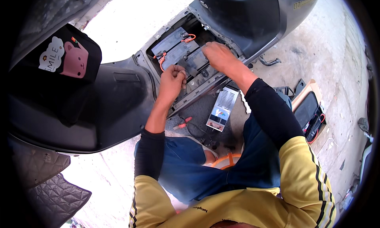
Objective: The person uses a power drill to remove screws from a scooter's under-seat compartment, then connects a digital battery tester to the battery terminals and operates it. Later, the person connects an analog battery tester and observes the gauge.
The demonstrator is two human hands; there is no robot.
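Observation:
Both my hands are inside the open battery bay [155, 41] in the scooter's footboard. Grey block batteries [178, 49] sit side by side in it, with short orange wires [162, 61] joining their terminals. My left hand [171, 83] is over the bay's near left part, with its fingers pinched together; what is between them, if anything, is too small to make out. Toward the right end of the bay, my right hand [220, 57] has its fingers curled down beside a battery. Its fingertips are partly hidden, and so is whatever they hold.
On the ground below the bay lies a silver vented metal box [223, 107], near a cable with a red connector [183, 123]. An open case [312, 119] with a black device and red lead lies to the right. The scooter's seat body [241, 18] rises behind; a black bag [79, 55] hangs left.

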